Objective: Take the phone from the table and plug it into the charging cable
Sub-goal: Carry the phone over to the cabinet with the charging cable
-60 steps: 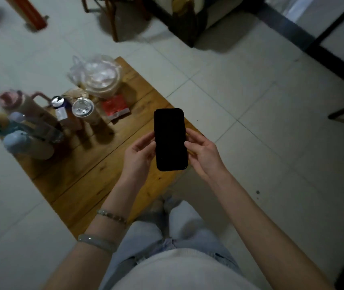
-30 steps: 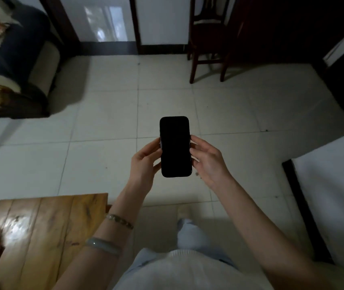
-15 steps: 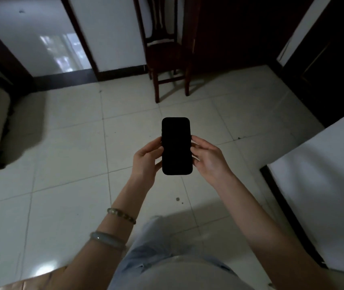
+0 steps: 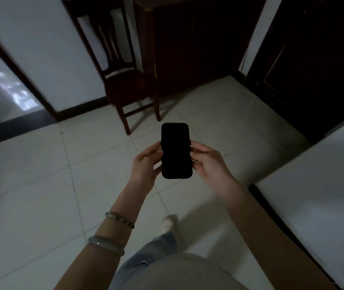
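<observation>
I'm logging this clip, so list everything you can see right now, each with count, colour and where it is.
phone: one, black, screen dark, held upright at centre between both hands
chair: one, dark wood, against the far wall
cabinet: one, dark wood, right of the chair
floor: pale tiles
white surface: one, dark-edged, at right
charging cable: none visible
bracelets: two, beaded and pale bangle, left wrist
left hand: on the phone's left edge
right hand: on the phone's right edge
</observation>
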{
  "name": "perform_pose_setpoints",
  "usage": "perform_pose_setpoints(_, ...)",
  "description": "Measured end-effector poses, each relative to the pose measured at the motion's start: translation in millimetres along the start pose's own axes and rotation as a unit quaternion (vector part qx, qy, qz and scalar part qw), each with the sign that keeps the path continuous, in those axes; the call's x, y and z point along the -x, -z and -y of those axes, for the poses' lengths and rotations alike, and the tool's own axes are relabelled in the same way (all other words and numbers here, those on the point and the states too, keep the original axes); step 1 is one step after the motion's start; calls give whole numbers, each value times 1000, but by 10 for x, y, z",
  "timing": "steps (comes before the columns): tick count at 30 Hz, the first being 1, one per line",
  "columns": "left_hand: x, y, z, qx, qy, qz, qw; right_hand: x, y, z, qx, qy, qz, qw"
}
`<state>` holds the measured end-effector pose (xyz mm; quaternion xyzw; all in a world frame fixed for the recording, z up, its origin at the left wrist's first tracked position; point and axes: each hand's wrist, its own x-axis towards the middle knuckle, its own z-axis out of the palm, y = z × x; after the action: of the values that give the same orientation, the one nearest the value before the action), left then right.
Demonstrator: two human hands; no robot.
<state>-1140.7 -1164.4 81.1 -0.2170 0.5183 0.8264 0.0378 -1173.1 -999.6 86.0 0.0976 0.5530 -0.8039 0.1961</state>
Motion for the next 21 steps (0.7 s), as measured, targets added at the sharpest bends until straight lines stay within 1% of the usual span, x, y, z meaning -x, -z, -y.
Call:
perform_pose_setpoints(7,-1080,-456,-487,-11,8,60,998,-971,76,615,-21,46,-10,999)
perform_pose_setpoints(12,-1726,-765,-696,-13,19,78,997,-1561,197,924,-29,71,-20,997)
perform_pose_setpoints(15,-2018,-902,-749,-11,26,80,996,-1837,266,1066,-20,72,-31,997)
perform_pose_setpoints(21,-2971,-1436,-914,-22,31,97,995,-2774,564,1536,-33,64,-59,996)
